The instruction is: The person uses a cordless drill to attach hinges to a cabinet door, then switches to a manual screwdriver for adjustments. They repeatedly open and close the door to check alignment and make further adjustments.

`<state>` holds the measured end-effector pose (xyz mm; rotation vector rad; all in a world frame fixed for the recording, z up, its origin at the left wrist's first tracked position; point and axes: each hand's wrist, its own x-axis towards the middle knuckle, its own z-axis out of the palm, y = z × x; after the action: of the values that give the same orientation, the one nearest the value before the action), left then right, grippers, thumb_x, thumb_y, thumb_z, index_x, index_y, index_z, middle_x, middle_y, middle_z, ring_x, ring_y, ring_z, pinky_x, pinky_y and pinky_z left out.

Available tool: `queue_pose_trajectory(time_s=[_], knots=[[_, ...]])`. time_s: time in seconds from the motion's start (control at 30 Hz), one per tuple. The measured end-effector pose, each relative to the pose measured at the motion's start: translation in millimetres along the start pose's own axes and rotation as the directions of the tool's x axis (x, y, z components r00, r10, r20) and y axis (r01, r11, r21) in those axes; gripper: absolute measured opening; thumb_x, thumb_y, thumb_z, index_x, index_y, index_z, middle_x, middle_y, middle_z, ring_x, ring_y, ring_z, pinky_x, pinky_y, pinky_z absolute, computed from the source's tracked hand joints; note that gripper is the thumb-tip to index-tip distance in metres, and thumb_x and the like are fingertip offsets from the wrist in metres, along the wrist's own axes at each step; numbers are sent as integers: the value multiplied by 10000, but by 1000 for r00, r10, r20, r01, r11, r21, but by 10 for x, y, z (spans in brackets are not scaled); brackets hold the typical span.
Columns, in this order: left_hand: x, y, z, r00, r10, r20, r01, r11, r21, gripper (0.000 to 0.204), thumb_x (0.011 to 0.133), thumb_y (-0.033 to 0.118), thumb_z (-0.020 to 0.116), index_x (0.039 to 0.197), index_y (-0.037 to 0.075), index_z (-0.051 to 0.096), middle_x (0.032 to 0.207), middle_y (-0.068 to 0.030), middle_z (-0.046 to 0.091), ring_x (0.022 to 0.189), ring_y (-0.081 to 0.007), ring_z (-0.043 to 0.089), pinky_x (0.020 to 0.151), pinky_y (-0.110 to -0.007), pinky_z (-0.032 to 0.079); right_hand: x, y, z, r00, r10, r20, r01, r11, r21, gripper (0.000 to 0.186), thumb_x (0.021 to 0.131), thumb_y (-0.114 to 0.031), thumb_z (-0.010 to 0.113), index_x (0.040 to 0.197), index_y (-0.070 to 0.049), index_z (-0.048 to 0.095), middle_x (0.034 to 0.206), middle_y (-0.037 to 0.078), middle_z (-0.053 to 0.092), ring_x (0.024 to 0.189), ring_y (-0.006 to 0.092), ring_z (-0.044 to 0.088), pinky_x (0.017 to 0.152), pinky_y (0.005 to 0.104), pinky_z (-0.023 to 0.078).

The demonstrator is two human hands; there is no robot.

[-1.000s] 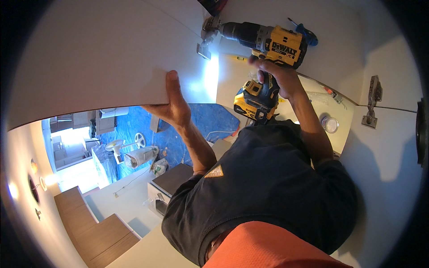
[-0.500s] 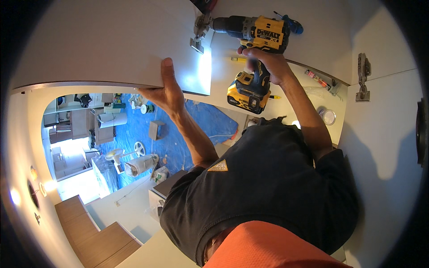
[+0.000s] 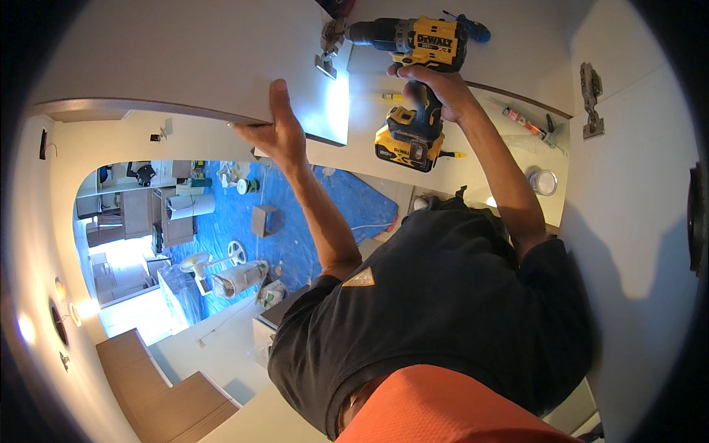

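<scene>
A cordless drill [image 3: 437, 46], yellow and black, is gripped by its handle in my right hand [image 3: 447, 93]. Its nose points left, up against a metal cabinet hinge [image 3: 329, 46] at the end of a pale cabinet door panel [image 3: 170, 63]. Whether the bit sits in a screw is hidden. My left hand [image 3: 284, 140] clasps the panel's lower edge, the thumb on its face and the fingers underneath. Bright light falls on the panel's right end. Just behind the drill lies a blue screwdriver [image 3: 476, 29].
A second hinge [image 3: 591, 100] is fixed to the white side panel at right. On the shelf are a sealant tube [image 3: 523, 122] and a round tin [image 3: 545, 182]. Blue sheeting [image 3: 303, 214] covers the floor below, with a wrapped fan [image 3: 196, 264] and a small box [image 3: 263, 220].
The panel's lower edge and my left hand have shifted upward in the view, showing more wall beneath. The drill has moved slightly up and left, its nose still at the hinge.
</scene>
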<state>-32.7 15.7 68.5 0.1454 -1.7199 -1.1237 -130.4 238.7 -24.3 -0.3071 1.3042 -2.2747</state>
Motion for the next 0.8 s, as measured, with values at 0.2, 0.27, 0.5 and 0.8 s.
queue_pose_trajectory(time_s=[0.2,0.27,0.5,0.8], knots=[[97,49,-87,995,54,80,-53,999,-10,669,820,252,820,1306,-24,452,1122,-147,558,1043,-242,578,899,-367,503,-332,153,29,993,-70,-91,67,997,-45,266,862,-111,742,1099,-7,682,1033,84,738,640,132,630,600,250,537],[127,31,-140,982,-74,174,87,994,-71,645,826,216,809,1306,-30,456,1122,-145,557,1059,-230,563,919,-365,483,-462,190,-66,989,-83,-124,67,990,-122,261,862,-117,750,1095,-12,695,1010,78,742,646,126,630,604,253,535],[32,-97,-110,993,47,111,-38,996,-83,623,845,149,762,1339,-55,441,1226,-176,552,1125,-258,543,1001,-392,428,-649,475,-106,992,12,-126,-13,1000,-6,368,817,-116,801,1153,-36,676,1016,46,727,818,138,665,686,283,559],[53,222,63,991,84,101,-68,985,-155,607,875,93,697,1386,-45,400,1206,-199,565,1138,-289,540,1012,-406,422,-886,576,36,993,-92,-73,78,982,-170,418,864,-10,731,1259,-45,599,1070,61,714,835,160,690,678,289,577]])
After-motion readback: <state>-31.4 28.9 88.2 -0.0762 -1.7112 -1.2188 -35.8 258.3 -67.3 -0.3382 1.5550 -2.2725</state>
